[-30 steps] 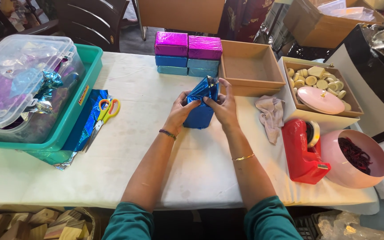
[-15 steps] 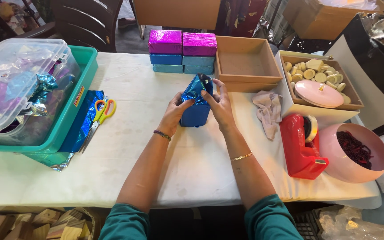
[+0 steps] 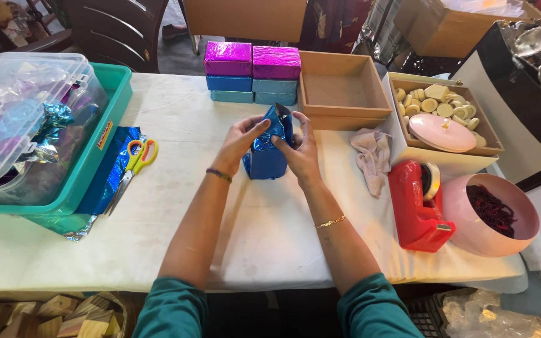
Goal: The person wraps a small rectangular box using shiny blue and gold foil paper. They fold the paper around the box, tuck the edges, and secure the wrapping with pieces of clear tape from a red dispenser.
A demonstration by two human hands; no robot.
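Both of my hands hold a small box wrapped in shiny blue foil (image 3: 268, 159) that stands on the white table (image 3: 176, 206). My left hand (image 3: 239, 141) presses the foil at the box's left side, thumb on the top fold. My right hand (image 3: 300, 153) grips the right side and pinches the pointed foil flap at the top. Behind the box sits a stack of wrapped boxes (image 3: 252, 72), magenta ones on top of blue ones.
Scissors with yellow and red handles (image 3: 134, 164) lie on blue foil sheets (image 3: 104, 181) beside a teal tub (image 3: 89, 169) holding a clear lidded bin. An open wooden box (image 3: 344, 91), a cloth (image 3: 372, 156), a red tape dispenser (image 3: 417, 203), a pink bowl (image 3: 489, 216) and a soap tray (image 3: 449, 116) stand at the right.
My hands have shifted on the blue box: the fingers now fold and pinch the foil flap at its top. The box stays at the same spot on the table.
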